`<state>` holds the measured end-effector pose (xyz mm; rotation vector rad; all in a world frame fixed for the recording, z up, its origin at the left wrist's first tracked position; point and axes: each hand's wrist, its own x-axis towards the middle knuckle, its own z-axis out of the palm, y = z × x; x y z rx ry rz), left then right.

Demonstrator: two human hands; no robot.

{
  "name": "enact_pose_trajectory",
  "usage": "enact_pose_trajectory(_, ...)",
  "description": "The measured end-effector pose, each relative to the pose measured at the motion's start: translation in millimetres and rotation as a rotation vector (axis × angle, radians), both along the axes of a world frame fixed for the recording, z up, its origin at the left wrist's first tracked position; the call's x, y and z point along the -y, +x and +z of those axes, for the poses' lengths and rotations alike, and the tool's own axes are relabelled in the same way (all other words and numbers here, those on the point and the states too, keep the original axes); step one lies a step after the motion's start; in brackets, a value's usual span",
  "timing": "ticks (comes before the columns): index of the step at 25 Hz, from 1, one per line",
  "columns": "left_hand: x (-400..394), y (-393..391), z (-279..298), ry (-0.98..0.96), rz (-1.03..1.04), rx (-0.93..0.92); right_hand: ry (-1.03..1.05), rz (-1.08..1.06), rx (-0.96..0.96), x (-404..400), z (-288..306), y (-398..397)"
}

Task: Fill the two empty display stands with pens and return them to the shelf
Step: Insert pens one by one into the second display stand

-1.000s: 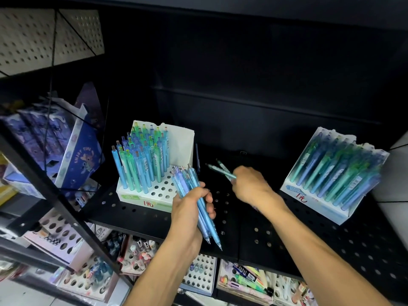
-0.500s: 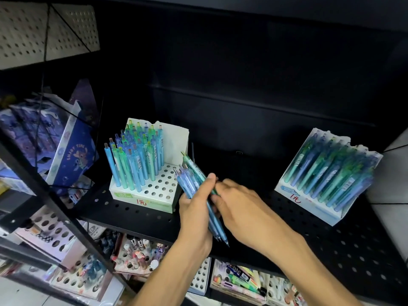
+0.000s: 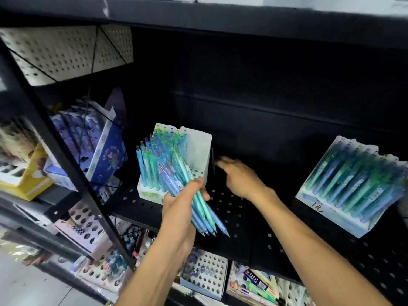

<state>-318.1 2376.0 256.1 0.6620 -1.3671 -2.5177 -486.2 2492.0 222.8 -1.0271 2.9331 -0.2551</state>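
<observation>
Left hand [image 3: 183,208] low in the middle of the view, fingers and thumb curled round a bundle of blue and green pens [image 3: 194,202], tips pointing down and to the right over the front of the black perforated shelf [image 3: 242,228]. Right hand [image 3: 240,177] stretched forward over the same shelf, just right of the left display stand [image 3: 176,168], fingers blurred and extended toward a dark thin pen-like thing [image 3: 213,160] standing beside the stand's white back card; grasp impossible to tell, possibly touching only.

Left display stand on the shelf, upright, its left and back rows filled with standing blue and green pens, bare holes visible at its front right corner, partly hidden behind the held bundle. Right display stand [image 3: 353,186] well apart at the right end of the shelf, tilted back, packed with rows of blue and green pens.

Below the shelf, white perforated trays [image 3: 205,277] with small items. At left, beyond a slanted black frame post [image 3: 66,164], a blue printed box [image 3: 108,151] and a yellow box [image 3: 28,173]. Above left, a pale pegboard panel [image 3: 66,49].
</observation>
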Motion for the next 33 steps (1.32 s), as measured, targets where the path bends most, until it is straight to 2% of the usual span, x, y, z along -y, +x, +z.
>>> enact_pose_trajectory(2, 16, 7, -3, 0.017, 0.047, -0.001, 0.145, 0.069, -0.057, 14, -19, -9)
enact_pose_trajectory(5, 41, 13, -7, 0.007, 0.068, -0.049, 0.047, 0.093, -0.143, 12, -23, -17)
enact_pose_trajectory(8, 48, 19, 1, -0.054, 0.048, -0.079, 0.045, 0.144, -0.201, -7, -20, -14)
enact_pose_trajectory(9, 50, 22, 4, -0.084, 0.051, -0.086, -0.025, 0.149, -0.230, -13, -18, -9)
enact_pose_trajectory(12, 63, 27, 4, -0.146, 0.133, -0.125, -0.465, 0.064, -0.381, -26, -3, 22)
enact_pose_trajectory(14, 75, 26, -1, -0.163, 0.267, -0.060, -0.814, -0.058, -0.396, -25, 19, 51)
enact_pose_trajectory(17, 86, 26, -5, -0.235, 0.374, 0.075, -1.343, -0.086, -0.132, -7, 57, 94)
enact_pose_trajectory(19, 86, 26, -7, -0.272, 0.409, 0.120, -1.492, -0.067, 0.016, 14, 72, 111)
enact_pose_trajectory(22, 96, 19, -19, -0.272, 0.415, 0.139, -1.413, -0.062, 0.136, 47, 75, 122)
enact_pose_trajectory(26, 105, 14, -19, -0.203, 0.309, 0.166, -1.239, -0.100, 0.193, 74, 65, 117)
enact_pose_trajectory(33, 101, 29, -20, -0.127, 0.228, 0.094, -0.978, -0.131, 0.043, 78, 56, 107)
